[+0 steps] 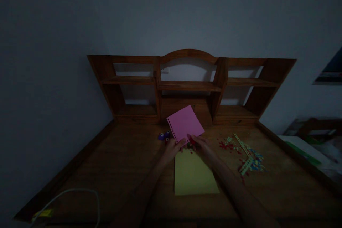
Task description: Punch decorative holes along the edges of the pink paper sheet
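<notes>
Holding a pink square paper sheet (186,124) with left hand (171,147) and right hand (200,142), just beyond a yellow rectangular paper sheet (194,176); could tear along the left row of holes (172,130) if tugged unevenly.

Pink sheet (185,124), one edge dotted dark — yellow paper (195,176) at its six o'clock; red, blue, pale-yellow bits (256,161) at four.

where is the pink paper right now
In the head view, the pink, hole-edged paper sheet is slightly right of and below centre, in the left hand with the right hand at its near edge, just beyond the flat yellow paper sheet.
</notes>
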Motion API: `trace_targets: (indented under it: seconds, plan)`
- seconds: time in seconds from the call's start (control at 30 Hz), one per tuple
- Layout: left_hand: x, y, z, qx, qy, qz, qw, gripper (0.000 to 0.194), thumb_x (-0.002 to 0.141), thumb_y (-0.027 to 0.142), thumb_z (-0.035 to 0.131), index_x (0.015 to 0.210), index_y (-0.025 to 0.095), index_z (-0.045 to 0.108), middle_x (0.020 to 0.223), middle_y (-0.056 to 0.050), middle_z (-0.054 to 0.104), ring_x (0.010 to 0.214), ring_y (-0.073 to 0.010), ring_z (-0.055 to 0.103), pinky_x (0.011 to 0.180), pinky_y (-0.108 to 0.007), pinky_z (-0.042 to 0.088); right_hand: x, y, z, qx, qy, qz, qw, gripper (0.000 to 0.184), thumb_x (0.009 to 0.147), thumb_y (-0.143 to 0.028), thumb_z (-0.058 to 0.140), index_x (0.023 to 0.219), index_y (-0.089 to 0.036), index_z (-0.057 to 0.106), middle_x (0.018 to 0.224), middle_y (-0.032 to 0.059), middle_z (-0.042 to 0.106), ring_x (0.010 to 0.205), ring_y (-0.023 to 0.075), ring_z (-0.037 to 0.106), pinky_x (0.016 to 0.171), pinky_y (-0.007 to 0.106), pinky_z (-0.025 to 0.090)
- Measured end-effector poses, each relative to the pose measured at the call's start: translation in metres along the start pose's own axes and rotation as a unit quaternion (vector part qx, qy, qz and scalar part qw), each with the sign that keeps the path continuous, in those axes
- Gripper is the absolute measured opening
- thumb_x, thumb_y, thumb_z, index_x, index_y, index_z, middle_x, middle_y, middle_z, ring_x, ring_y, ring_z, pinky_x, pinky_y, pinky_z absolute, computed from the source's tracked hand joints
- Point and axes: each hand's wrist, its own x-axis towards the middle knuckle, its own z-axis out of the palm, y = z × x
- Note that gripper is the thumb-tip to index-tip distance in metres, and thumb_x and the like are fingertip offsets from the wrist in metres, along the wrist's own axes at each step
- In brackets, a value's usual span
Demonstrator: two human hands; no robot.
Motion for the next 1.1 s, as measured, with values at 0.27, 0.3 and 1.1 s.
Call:
trace_targets:
  seconds: [0.27, 0.3, 1.1]
  plan:
    - [-0.001, 0.007, 0.001, -0.002, 0.007, 0.018, 1.0, 0.041, 0.085, 0.054, 0.059, 0.078, 0.013, 0.06, 0.069, -0.003, 0.058, 0.056, -0.0118, 0.051, 0.05, -0.023, 0.039, -0.001, 0.0, -0.002, 0.016, -0.008, 0.007, 1.0, 0.032, 0.07, -0.048, 0.08, 0.077, -0.018, 0.07, 0.07, 0.0015, 0.067, 0.049, 0.0091, 0.047, 0.049, 0.026, 0.033]
    - [0.0, 0.007, 0.001, -0.002, 0.008, 0.022, 1.0, 0.041, 0.086, 0.054, 0.059, 0.077, 0.013, 0.06, 0.068, -0.003, 0.058, 0.056, -0.012, 0.051, 0.05, -0.023, 0.039, -0.001, 0.0, -0.003, 0.019, -0.008, 0.007, 1.0, 0.032, 0.07, -0.047, 0.081, 0.079, -0.018, 0.07, 0.072, 0.0016, 0.067, 0.05, 0.0091, 0.047, 0.05, 0.026, 0.035]
    - [0.004, 0.008, 0.0, -0.113, 0.12, 0.02, 0.986, 0.052, 0.074, 0.04, 0.077, 0.118, 0.017, 0.06, 0.122, -0.013, 0.066, 0.108, -0.0256, 0.064, 0.094, -0.039, 0.051, -0.006, -0.001, -0.003, 0.011, -0.032, -0.012, 0.999, 0.033, 0.06, -0.034, 0.088, 0.084, -0.021, 0.07, 0.087, 0.0024, 0.07, 0.069, 0.0148, 0.061, 0.06, 0.026, 0.046]
